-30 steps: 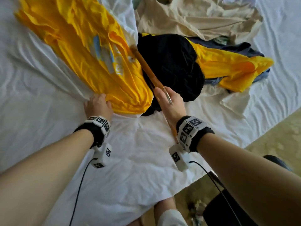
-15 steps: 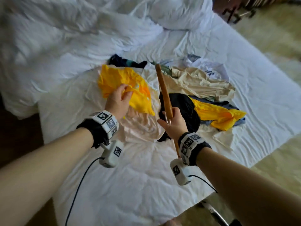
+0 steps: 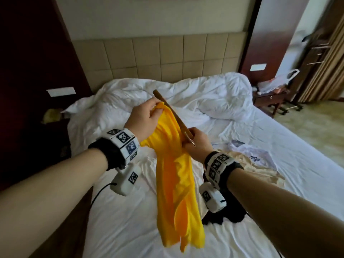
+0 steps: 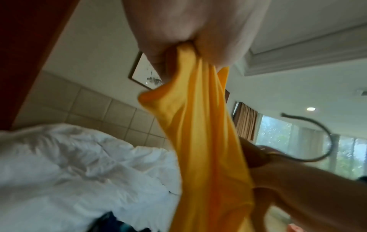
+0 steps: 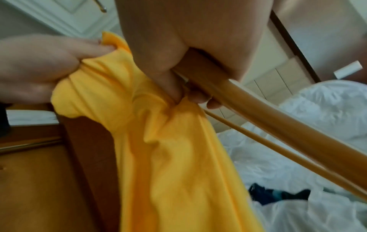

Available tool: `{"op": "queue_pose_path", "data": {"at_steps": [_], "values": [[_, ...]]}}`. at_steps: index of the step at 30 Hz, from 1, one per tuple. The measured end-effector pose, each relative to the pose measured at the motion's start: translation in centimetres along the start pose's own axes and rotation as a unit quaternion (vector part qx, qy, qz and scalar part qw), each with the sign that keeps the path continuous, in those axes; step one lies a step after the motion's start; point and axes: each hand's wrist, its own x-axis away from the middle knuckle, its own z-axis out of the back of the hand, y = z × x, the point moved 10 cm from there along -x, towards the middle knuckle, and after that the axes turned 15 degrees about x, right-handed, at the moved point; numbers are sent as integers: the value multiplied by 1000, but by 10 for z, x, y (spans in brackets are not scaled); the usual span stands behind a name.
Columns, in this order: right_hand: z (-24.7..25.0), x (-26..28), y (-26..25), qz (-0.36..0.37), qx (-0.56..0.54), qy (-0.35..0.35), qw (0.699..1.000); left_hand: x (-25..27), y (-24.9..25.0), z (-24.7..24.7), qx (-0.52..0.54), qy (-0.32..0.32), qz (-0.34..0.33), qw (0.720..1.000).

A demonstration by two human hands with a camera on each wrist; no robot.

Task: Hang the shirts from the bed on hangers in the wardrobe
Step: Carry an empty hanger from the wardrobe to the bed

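Up above the bed [image 3: 279, 146], the left hand [image 3: 143, 120] pinches a bunched corner of the yellow shirt [image 3: 175, 174] with fingers and thumb curled tight around the cloth. Just beside it, the right hand [image 3: 197, 140] is wrapped around the middle of a wooden hanger [image 3: 173, 114], and from the right wrist you can see its fingertips [image 5: 212, 105] also pressing into a fold of the same shirt. That part is hidden from the head view, where the hanger only looks like a thin brown stick pointing up and away between the two hands. From the right wrist the hanger shows a thick top bar and a thin lower rod. From the left wrist you can see its metal hook [image 4: 327, 141] curving in the air against the window, which the head view only shows as a small metal tip. The shirt hangs down long and loose from both hands, well above the white sheet. On the bed under the right arm lie a black shirt [image 3: 230, 215], a beige shirt [image 3: 260, 170] and a white shirt [image 3: 256, 155]. A rumpled white duvet [image 3: 186, 95] is piled near the padded headboard [image 3: 158, 56].
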Motion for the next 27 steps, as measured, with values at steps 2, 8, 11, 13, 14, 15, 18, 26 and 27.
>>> {"op": "queue_pose_path", "data": {"at_steps": [2,8,11,13,14,15,18,26,27], "values": [[26,1,-7,17,31,25,999,-1,3,22,-39,7,-8,999],[85,-5,-26,-11,15,61,998,-3,17,59,-157,33,-47,986],[96,-6,-44,-20,-54,50,997,-2,21,62,-239,22,-73,968],[99,-3,-59,-18,-60,46,997,-1,18,63,-267,28,-44,962],[99,-1,-68,-14,-64,42,997,0,15,61,-277,26,-19,960],[100,2,-76,-4,-67,41,997,3,17,59,-273,30,-7,962],[96,9,-100,37,-35,25,998,28,61,36,-254,43,-152,954],[78,25,-139,144,150,-26,978,118,48,-136,-441,-306,-396,745],[76,26,-144,154,160,-26,975,111,38,-142,-480,-300,-350,746]]}}
